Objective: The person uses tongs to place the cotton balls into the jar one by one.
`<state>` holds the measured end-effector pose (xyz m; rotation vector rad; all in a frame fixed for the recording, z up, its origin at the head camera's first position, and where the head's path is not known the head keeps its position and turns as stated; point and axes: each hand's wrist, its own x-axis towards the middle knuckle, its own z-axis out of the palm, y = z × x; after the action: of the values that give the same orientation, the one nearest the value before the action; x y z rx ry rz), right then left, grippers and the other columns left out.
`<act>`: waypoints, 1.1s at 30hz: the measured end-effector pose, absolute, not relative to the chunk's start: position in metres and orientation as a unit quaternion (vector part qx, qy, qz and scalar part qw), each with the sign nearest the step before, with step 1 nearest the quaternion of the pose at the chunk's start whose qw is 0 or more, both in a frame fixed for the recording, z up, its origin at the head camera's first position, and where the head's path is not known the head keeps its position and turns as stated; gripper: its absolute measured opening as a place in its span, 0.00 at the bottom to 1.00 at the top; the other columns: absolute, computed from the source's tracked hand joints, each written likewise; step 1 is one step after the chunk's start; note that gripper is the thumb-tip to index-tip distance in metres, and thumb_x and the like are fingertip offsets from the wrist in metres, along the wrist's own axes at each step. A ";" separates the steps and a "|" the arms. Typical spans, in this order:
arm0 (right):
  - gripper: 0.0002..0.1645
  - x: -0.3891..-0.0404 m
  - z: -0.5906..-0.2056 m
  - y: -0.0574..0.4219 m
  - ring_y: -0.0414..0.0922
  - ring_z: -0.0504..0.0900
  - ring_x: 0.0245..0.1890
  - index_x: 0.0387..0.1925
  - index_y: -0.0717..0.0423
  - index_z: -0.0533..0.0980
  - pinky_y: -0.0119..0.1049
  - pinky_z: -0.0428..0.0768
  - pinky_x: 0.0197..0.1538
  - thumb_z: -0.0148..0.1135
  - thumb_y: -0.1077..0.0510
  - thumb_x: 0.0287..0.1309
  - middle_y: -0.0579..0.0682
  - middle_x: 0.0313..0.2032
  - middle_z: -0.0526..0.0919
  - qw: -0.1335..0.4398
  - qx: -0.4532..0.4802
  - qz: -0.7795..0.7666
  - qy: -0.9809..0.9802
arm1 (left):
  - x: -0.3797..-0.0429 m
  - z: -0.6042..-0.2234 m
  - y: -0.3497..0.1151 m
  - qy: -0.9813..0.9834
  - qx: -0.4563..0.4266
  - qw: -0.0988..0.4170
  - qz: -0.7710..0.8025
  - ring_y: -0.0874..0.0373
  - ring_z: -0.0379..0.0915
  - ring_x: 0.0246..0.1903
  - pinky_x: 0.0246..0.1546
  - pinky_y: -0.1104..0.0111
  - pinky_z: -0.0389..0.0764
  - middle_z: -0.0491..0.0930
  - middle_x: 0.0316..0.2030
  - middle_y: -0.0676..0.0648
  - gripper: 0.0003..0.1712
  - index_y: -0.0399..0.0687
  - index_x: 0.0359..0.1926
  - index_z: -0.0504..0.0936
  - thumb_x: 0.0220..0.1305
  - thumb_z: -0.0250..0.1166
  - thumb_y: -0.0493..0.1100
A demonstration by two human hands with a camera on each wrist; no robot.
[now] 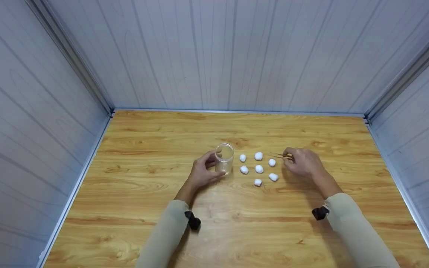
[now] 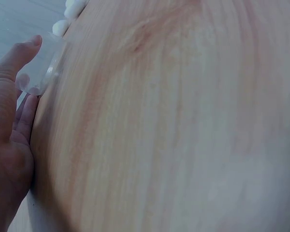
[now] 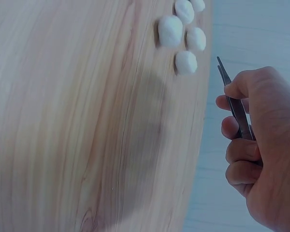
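Note:
My left hand [image 1: 202, 169] grips a clear plastic cup [image 1: 225, 158] that stands upright on the table, thumb on the near side and fingers on the far side. In the left wrist view the thumb [image 2: 26, 50] lies against the cup's wall. My right hand [image 1: 304, 163] holds a pair of tweezers [image 3: 236, 104], tips pointing left and held above the table. Nothing sits between the tips. Several white cotton balls [image 1: 259, 169] lie loosely spread between the cup and the tweezers. The nearest to the tweezer tips is one cotton ball [image 1: 272, 162] at the right.
The wood-grain table [image 1: 237, 223] is enclosed by pale panel walls [image 1: 214, 56] at the back and both sides. A black wrist device [image 1: 193, 220] sits on the left sleeve and another black device [image 1: 320, 213] on the right sleeve.

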<state>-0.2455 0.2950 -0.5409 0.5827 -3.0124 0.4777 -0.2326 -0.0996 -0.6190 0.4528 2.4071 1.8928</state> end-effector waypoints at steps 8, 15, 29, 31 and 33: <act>0.13 -0.246 -0.540 0.286 0.51 0.89 0.31 0.51 0.57 0.89 0.53 0.89 0.34 0.66 0.55 0.74 0.58 0.37 0.95 0.014 0.195 0.151 -0.969 | -0.232 -0.620 -0.100 0.775 0.145 0.021 0.615 0.36 0.83 0.69 0.75 0.50 0.87 0.85 0.68 0.31 0.46 0.37 0.76 0.78 0.58 0.85 0.29; 0.13 -0.246 -0.541 0.278 0.53 0.90 0.32 0.50 0.58 0.90 0.55 0.89 0.35 0.66 0.56 0.73 0.59 0.37 0.95 0.022 0.211 0.154 -0.965 | -0.233 -0.621 -0.099 0.773 0.148 0.017 0.617 0.35 0.82 0.70 0.76 0.48 0.87 0.85 0.69 0.30 0.46 0.37 0.77 0.77 0.58 0.85 0.29; 0.14 -0.252 -0.545 0.263 0.53 0.89 0.33 0.52 0.57 0.89 0.57 0.89 0.37 0.65 0.54 0.75 0.58 0.39 0.95 -0.002 0.208 0.151 -0.966 | -0.233 -0.621 -0.100 0.775 0.148 0.017 0.615 0.36 0.83 0.69 0.74 0.53 0.88 0.86 0.68 0.31 0.44 0.38 0.76 0.78 0.60 0.85 0.31; 0.15 -0.253 -0.545 0.262 0.52 0.89 0.32 0.52 0.57 0.89 0.56 0.89 0.37 0.65 0.54 0.75 0.58 0.39 0.95 -0.005 0.204 0.147 -0.968 | -0.233 -0.621 -0.100 0.777 0.148 0.018 0.612 0.36 0.83 0.69 0.74 0.53 0.89 0.86 0.67 0.31 0.44 0.37 0.76 0.79 0.59 0.85 0.31; 0.15 -0.253 -0.546 0.261 0.51 0.87 0.31 0.53 0.58 0.88 0.55 0.88 0.36 0.65 0.54 0.75 0.58 0.39 0.95 -0.008 0.201 0.143 -0.969 | -0.234 -0.621 -0.100 0.780 0.146 0.019 0.608 0.37 0.83 0.68 0.74 0.53 0.89 0.86 0.67 0.31 0.44 0.37 0.75 0.79 0.59 0.85 0.31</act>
<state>-0.2528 0.2606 -0.5462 0.6333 -3.0595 0.4527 -0.2335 -0.0998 -0.6211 0.4546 2.4202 1.8883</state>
